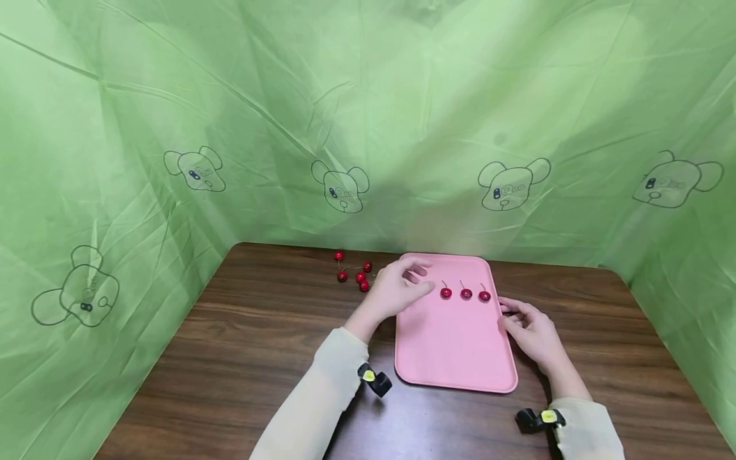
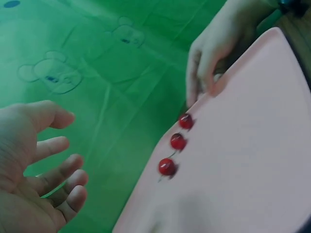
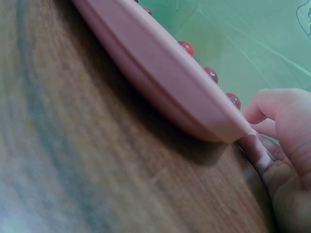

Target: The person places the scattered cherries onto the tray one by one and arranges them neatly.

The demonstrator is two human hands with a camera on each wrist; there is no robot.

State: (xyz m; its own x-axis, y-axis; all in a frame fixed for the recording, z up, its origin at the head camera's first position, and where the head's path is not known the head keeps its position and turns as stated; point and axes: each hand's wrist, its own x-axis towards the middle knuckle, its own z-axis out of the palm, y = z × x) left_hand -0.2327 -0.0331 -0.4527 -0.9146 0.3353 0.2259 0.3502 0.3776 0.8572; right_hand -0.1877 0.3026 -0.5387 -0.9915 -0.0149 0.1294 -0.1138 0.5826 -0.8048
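A pink tray (image 1: 454, 348) lies on the table, and three red cherries (image 1: 466, 294) with thin stems form a row across its upper half. My left hand (image 1: 395, 289) is over the tray's left edge, to the left of that row. In the left wrist view its fingers (image 2: 73, 167) are loosely bent and spread, with nothing between them. At the tray's right edge, my right hand (image 1: 535, 335) pinches the rim. The right wrist view has the thumb on top of the tray's corner (image 3: 233, 128) and fingers below it.
Several more cherries (image 1: 360, 277) lie loosely on the brown wooden table (image 1: 247, 338), behind my left hand and left of the tray. A green cloth (image 1: 402, 128) with mouse-head drawings encloses the back and sides.
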